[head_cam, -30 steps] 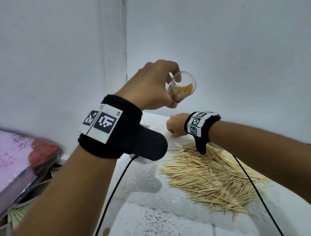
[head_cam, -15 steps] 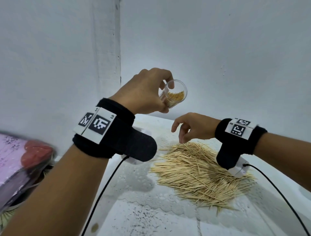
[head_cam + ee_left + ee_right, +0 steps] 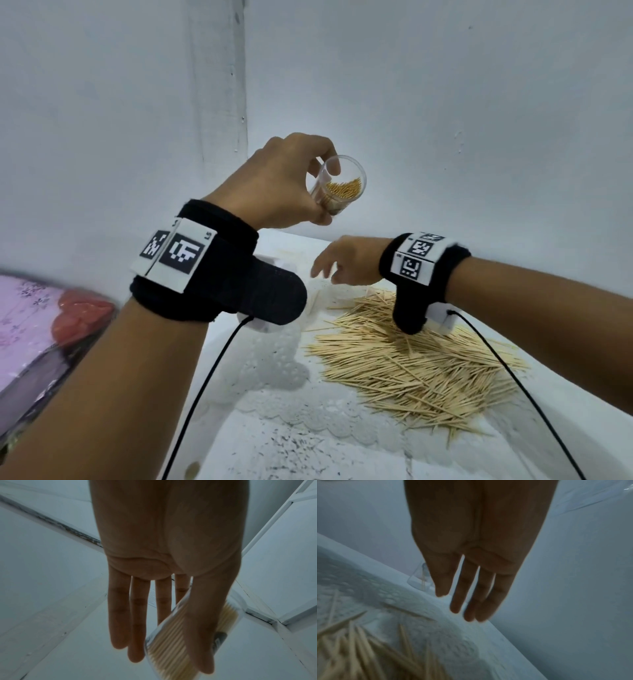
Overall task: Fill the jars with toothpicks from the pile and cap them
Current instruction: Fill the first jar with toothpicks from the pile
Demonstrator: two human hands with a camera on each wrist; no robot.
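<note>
Left hand (image 3: 274,185) grips the clear jar (image 3: 339,186), part-filled with toothpicks, tilted in the air above the counter (image 3: 281,442). Right hand (image 3: 346,260), fingers relaxed, hovers near the counter's far edge beside the toothpick pile (image 3: 418,363); a second jar (image 3: 419,578), blurred, possibly stands there.

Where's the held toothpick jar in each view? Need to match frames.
Head: jar above centre, tilted, uncapped, held by the left hand.
Left wrist: jar lower centre-right, between thumb and fingers.
Right wrist: not in view; the small clear jar on the table is a different one.
Shared landmark: toothpick pile, also lower left in the right wrist view.
</note>
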